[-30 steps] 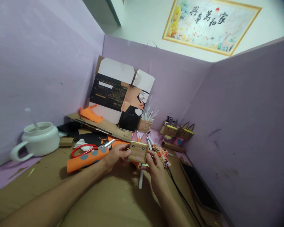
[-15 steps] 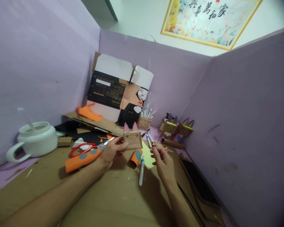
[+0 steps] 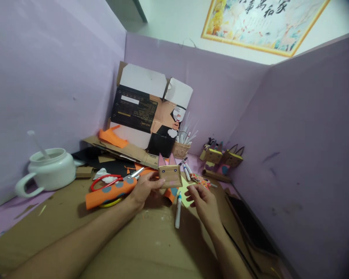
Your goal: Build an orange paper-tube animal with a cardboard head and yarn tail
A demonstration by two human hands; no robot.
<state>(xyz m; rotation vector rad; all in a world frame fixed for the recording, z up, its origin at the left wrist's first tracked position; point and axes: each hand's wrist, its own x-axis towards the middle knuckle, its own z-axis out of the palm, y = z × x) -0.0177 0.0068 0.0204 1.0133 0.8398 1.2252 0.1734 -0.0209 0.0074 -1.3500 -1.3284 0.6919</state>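
Observation:
My left hand point(image 3: 147, 190) grips the lower left edge of a cardboard animal head point(image 3: 171, 176), thumb in front. The head has pink pointed ears, two drawn eyes and a faint pink mark low down. Just to its right is my right hand point(image 3: 203, 199), fingers half curled and slightly apart, with nothing visible in them. Below the head lie an orange paper tube point(image 3: 171, 197) with a blue spot, partly hidden, and a white marker point(image 3: 178, 212). Yellow paper point(image 3: 186, 199) lies between the hands.
Left of my left hand are a spotted orange tube point(image 3: 110, 192) and red-handled scissors point(image 3: 107, 181). A white mug point(image 3: 50, 170) stands far left. Cardboard animal figures point(image 3: 231, 159) and a basket of markers point(image 3: 182, 149) stand at the back. A dark flat device point(image 3: 250, 226) lies right.
The view has shifted slightly, so most things appear a little further right. The cardboard head sits slightly lower and hides more of the small orange tube. My left hand still holds it.

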